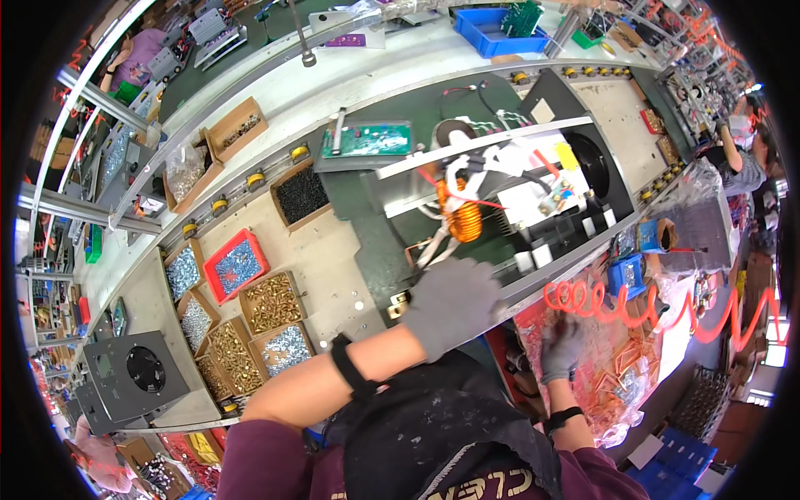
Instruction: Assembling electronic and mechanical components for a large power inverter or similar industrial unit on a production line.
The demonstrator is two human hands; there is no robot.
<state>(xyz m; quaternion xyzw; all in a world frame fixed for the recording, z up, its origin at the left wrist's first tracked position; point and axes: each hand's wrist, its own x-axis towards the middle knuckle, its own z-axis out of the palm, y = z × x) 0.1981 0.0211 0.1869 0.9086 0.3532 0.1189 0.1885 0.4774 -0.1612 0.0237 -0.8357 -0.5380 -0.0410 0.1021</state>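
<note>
My left hand [454,308], in a grey glove, hovers over the near edge of an open dark metal chassis [542,271]. It is smeared by motion and its fingers are curled out of sight. Inside the chassis sit an orange-yellow wound coil [463,218], white wires, white panels and a round black fan [593,160]. My right hand [562,348], also gloved in grey, is out to the right over a red surface [533,333] with copper-coloured bent parts [625,367] beside it. Its fingers are blurred, and I cannot make out anything in them.
Left of the chassis stand cardboard boxes of brass fasteners [273,302], a red tray [237,265] of silvery screws and a box of black screws [302,196]. A green circuit board [379,140] lies beyond. An orange coiled hose [633,312] stretches across the right. Other people work farther off.
</note>
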